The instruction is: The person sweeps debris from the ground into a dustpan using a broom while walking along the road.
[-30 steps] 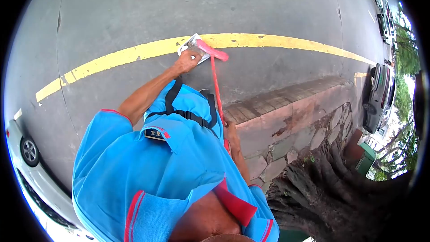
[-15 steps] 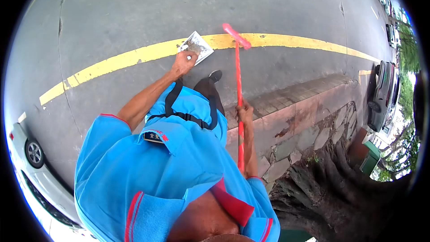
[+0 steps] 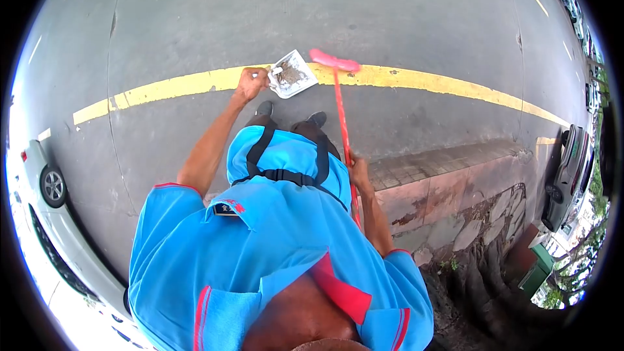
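Observation:
My left hand (image 3: 252,83) is closed round the handle end of a white dustpan (image 3: 304,78), held out beyond my feet. Dirt and small debris lie in the pan. My right hand (image 3: 358,171), lower and closer to my body, grips the red stick of a broom (image 3: 342,107). The pink broom head (image 3: 335,62) is a little blurred and lies across the yellow line, just right of the dustpan with a small gap between them. Whether the pan touches the ground I cannot tell.
A painted yellow line (image 3: 182,89) curves over the grey pavement (image 3: 214,19). To my right runs a low stone-faced wall (image 3: 448,185) with tree roots (image 3: 481,292) behind it. Cars stand parked at left (image 3: 65,221) and right (image 3: 564,175), with a green bin (image 3: 538,266) nearby.
The broom head has swung to lie more nearly level and nearer the dustpan. My left hand has moved left and the dustpan has turned slightly. Both shoes now show.

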Available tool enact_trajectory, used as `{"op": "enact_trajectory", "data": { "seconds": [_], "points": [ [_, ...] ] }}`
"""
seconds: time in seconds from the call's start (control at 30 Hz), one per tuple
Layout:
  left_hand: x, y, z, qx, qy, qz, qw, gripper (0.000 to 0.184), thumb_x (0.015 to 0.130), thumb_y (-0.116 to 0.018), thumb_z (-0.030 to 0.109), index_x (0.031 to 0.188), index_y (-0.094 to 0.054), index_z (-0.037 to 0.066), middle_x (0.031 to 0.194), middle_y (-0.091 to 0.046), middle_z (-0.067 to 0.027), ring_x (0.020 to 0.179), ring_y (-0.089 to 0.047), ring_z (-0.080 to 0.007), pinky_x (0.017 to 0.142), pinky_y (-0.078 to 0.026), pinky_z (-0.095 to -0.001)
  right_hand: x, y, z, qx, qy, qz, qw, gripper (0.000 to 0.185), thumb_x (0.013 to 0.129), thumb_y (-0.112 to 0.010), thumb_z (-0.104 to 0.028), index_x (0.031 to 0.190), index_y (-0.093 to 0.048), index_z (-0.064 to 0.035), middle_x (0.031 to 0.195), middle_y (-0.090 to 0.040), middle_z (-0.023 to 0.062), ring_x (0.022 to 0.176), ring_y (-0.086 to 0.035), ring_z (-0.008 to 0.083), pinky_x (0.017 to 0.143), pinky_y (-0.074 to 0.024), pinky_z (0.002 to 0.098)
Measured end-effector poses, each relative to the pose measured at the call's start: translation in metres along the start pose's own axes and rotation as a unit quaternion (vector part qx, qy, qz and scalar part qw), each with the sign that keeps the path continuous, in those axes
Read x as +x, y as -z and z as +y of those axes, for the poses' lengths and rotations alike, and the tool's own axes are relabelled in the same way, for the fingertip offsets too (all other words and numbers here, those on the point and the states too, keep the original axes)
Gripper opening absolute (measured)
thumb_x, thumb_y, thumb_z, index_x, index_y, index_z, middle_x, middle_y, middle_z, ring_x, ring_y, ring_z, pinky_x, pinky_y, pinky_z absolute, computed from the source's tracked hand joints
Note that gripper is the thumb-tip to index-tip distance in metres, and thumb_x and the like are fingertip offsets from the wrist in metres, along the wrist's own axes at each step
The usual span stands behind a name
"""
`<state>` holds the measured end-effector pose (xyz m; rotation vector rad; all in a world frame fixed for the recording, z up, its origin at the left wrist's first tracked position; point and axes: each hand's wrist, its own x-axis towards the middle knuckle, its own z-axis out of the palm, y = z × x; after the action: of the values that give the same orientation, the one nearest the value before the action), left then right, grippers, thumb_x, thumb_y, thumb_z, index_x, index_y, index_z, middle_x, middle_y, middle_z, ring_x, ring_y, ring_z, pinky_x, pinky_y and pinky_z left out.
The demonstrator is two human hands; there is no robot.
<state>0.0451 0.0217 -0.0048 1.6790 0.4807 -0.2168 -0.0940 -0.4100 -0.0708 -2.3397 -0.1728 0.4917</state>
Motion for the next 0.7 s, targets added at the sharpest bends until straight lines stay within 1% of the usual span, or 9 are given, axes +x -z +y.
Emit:
{"op": "enact_trajectory", "data": {
  "seconds": [0.1, 0.13, 0.2, 0.23, 0.33, 0.4, 0.5, 0.57, 0.7],
  "points": [
    [0.0, 0.003, 0.006, -0.003, 0.011, -0.003, 1.0, 0.041, 0.084, -0.051, 0.031, 0.062, -0.059, -0.003, 0.057, -0.056, -0.0063, 0.053, -0.05, -0.0138, 0.054, -0.043, -0.0279, -0.038, 0.039, -0.025, 0.144, -0.14, -0.087, 0.976, 0.055, 0.074, -0.056, -0.002, 0.128, -0.049, -0.0011, 0.075, -0.066, 0.0161, 0.065, -0.065, 0.0238, 0.059, -0.0503, 0.035],
    [0.001, 0.005, 0.011, -0.009, 0.024, 0.005, 1.0, 0.042, 0.084, -0.051, 0.032, 0.062, -0.059, -0.003, 0.056, -0.056, -0.0065, 0.053, -0.05, -0.014, 0.054, -0.044, -0.028, -0.041, 0.064, -0.049, 0.144, -0.138, -0.089, 0.976, 0.055, 0.074, -0.056, -0.002, 0.128, -0.049, -0.0011, 0.075, -0.066, 0.0161, 0.065, -0.065, 0.0238, 0.059, -0.0503, 0.035],
    [0.01, 0.01, 0.011, 0.042, -0.002, -0.025, 0.999, 0.044, 0.085, -0.051, 0.033, 0.062, -0.059, -0.003, 0.057, -0.056, -0.0069, 0.055, -0.051, -0.0145, 0.055, -0.045, -0.0286, -0.034, 0.113, -0.094, 0.207, -0.321, -0.208, 0.9, 0.057, 0.074, -0.054, -0.001, 0.131, -0.047, -0.003, 0.066, -0.063, 0.0108, 0.048, -0.057, 0.0167, 0.045, -0.0445, 0.0306],
    [0.006, 0.007, 0.014, 0.033, 0.006, -0.013, 0.999, 0.045, 0.085, -0.051, 0.034, 0.062, -0.059, -0.004, 0.057, -0.056, -0.0073, 0.055, -0.052, -0.0146, 0.056, -0.046, -0.0288, -0.033, 0.116, -0.095, 0.213, -0.312, -0.182, 0.908, 0.059, 0.074, -0.053, -0.001, 0.132, -0.047, -0.0068, 0.059, -0.058, 0.0067, 0.039, -0.048, 0.0115, 0.037, -0.0373, 0.0269],
    [0.001, 0.003, 0.015, 0.011, 0.019, -0.005, 1.0, 0.049, 0.086, -0.051, 0.036, 0.06, -0.058, -0.005, 0.059, -0.057, -0.0086, 0.056, -0.052, -0.0147, 0.058, -0.046, -0.0293, -0.009, 0.119, -0.081, 0.232, -0.263, -0.15, 0.924, 0.06, 0.073, -0.053, 0.0, 0.132, -0.048, -0.0097, 0.057, -0.057, 0.0067, 0.04, -0.051, 0.0136, 0.038, -0.0401, 0.0291],
    [0.001, 0.005, 0.009, 0.026, 0.016, -0.016, 0.999, 0.049, 0.087, -0.052, 0.036, 0.059, -0.056, -0.004, 0.06, -0.057, -0.0094, 0.056, -0.052, -0.0145, 0.058, -0.045, -0.0293, 0.023, 0.109, -0.066, 0.141, -0.156, -0.099, 0.973, 0.061, 0.073, -0.052, -0.003, 0.133, -0.047, -0.0115, 0.056, -0.051, 0.0033, 0.04, -0.047, 0.0115, 0.036, -0.037, 0.027],
    [-0.003, 0.006, 0.021, 0.021, 0.024, -0.009, 0.999, 0.048, 0.087, -0.051, 0.035, 0.058, -0.055, -0.003, 0.061, -0.058, -0.0096, 0.056, -0.051, -0.0143, 0.057, -0.045, -0.0293, 0.074, 0.083, -0.053, 0.102, -0.189, -0.09, 0.973, 0.06, 0.073, -0.053, -0.004, 0.133, -0.048, -0.0121, 0.056, -0.052, 0.0048, 0.039, -0.049, 0.0138, 0.035, -0.0393, 0.0297],
    [0.0, 0.008, 0.012, 0.015, 0.006, -0.021, 1.0, 0.048, 0.088, -0.051, 0.034, 0.057, -0.054, -0.003, 0.061, -0.057, -0.0096, 0.055, -0.051, -0.0142, 0.057, -0.044, -0.0292, 0.097, 0.082, -0.072, 0.105, -0.235, -0.068, 0.964, 0.057, 0.074, -0.056, -0.008, 0.131, -0.048, -0.0079, 0.057, -0.058, 0.0133, 0.044, -0.059, 0.0223, 0.043, -0.0489, 0.0361],
    [0.001, 0.008, 0.022, 0.02, -0.001, -0.026, 0.999, 0.048, 0.088, -0.052, 0.033, 0.058, -0.054, -0.004, 0.061, -0.057, -0.0094, 0.054, -0.05, -0.0136, 0.057, -0.044, -0.029, 0.098, 0.054, -0.066, 0.076, -0.246, -0.07, 0.964, 0.059, 0.073, -0.057, -0.009, 0.131, -0.046, -0.0053, 0.06, -0.06, 0.0183, 0.046, -0.061, 0.0255, 0.046, -0.0505, 0.0386]
  ]
}}
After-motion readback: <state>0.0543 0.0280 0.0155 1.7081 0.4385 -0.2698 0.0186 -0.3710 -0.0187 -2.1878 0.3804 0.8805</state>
